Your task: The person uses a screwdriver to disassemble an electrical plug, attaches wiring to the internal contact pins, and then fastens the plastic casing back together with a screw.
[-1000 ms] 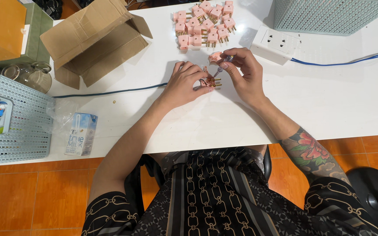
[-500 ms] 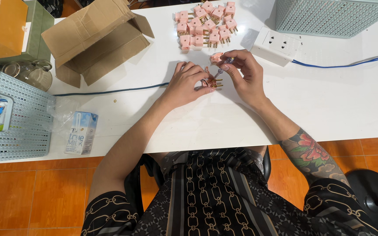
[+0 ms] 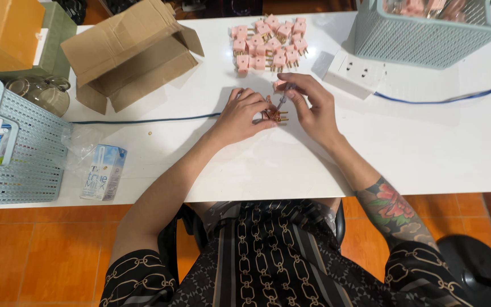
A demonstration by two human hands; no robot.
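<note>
Between the left hand [image 3: 244, 113] and right hand [image 3: 312, 105] — both pinching it — lies a pink plug [image 3: 277, 111].

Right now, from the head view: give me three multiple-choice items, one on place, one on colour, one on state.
1. Where is the pile of plugs?
A. beyond the hands
B. on the floor
C. in the cardboard box

2. What colour are they?
A. green
B. pink
C. black

3. How is the cardboard box?
A. taped shut
B. crushed flat
C. open, on its side

Key: 1 A, the pile lies on the table past the left hand and right hand; 2 B, their bodies are pink; 3 C, its flaps hang open.
</note>
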